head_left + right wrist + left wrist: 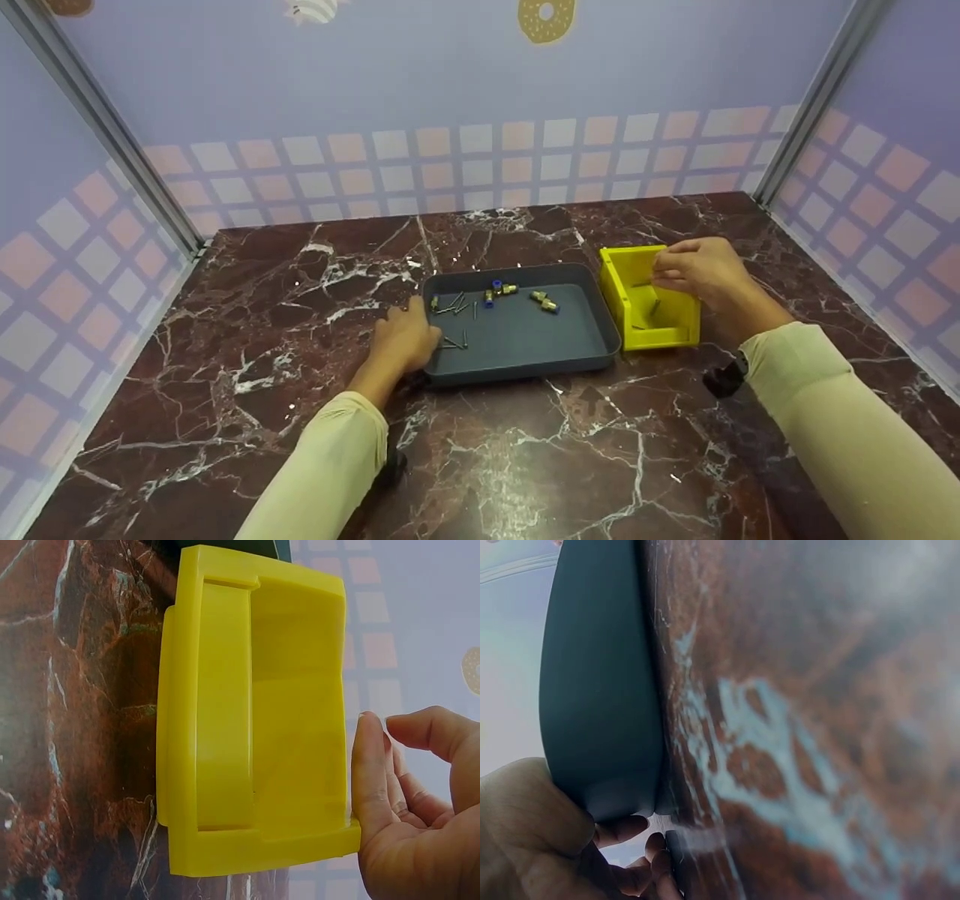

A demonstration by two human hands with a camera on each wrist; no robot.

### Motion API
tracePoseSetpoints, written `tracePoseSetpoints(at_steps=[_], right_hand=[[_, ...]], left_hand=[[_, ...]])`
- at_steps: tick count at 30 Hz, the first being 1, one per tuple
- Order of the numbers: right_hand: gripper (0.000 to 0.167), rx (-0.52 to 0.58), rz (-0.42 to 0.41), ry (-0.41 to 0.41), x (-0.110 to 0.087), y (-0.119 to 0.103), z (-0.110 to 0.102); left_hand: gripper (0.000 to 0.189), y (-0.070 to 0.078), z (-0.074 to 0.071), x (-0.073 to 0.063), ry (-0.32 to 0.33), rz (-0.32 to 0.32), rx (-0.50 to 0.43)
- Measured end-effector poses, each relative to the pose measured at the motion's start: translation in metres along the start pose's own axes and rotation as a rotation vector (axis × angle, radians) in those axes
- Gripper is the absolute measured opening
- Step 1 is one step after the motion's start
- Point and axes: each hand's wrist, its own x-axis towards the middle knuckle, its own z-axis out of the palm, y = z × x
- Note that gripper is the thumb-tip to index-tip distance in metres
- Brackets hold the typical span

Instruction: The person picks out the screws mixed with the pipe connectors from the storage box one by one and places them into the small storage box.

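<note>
A dark grey rectangular tray [525, 367] holds several thin screws [451, 306] on its left side and several brass fittings with blue ends [551, 307] farther along. My left hand [406, 336] grips the tray's left end; in the left wrist view its fingers [634, 877] curl at the corner of the tray wall [600, 690]. Over the yellow bin [621, 300] hovers my right hand [701, 274], its thumb [427, 727] and index finger [369, 772] slightly apart with nothing visible between them. A few small screws [656, 306] show inside the bin.
The bin stands right against the tray's right side on a dark red marbled table [525, 465]. Behind the table rises a purple panel [450, 82] with printed squares, and metal posts [814, 105] stand at the back corners.
</note>
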Motion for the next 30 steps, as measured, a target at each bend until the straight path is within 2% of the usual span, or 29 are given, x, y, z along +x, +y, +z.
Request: tracePoseSetpoints(at_steps=[6, 10, 14, 20, 25, 30], right_hand=[[0.055, 0.004, -0.009, 0.014, -0.001, -0.002, 0.004], [0.051, 0.009, -0.055, 0.004, -0.004, -0.007, 0.012], [0.044, -0.007, -0.124, -0.011, -0.007, -0.012, 0.028], [0.034, 0.037, -0.192, -0.040, -0.011, -0.014, 0.058], [0.030, 0.031, -0.194, -0.092, -0.015, -0.015, 0.080], [0.030, 0.021, -0.161, -0.139, -0.016, -0.013, 0.099]], left_hand=[[0.058, 0.001, 0.000, 0.001, -0.007, -0.005, 0.005], [0.059, 0.002, 0.000, 0.002, -0.011, -0.004, 0.010], [0.059, 0.002, -0.001, 0.002, -0.007, 0.002, 0.016], [0.058, 0.001, 0.000, 0.001, -0.012, -0.013, 0.011], [0.061, 0.002, 0.000, 0.001, -0.019, -0.020, 0.005], [0.065, 0.000, -0.002, 0.000, -0.025, -0.018, -0.003]])
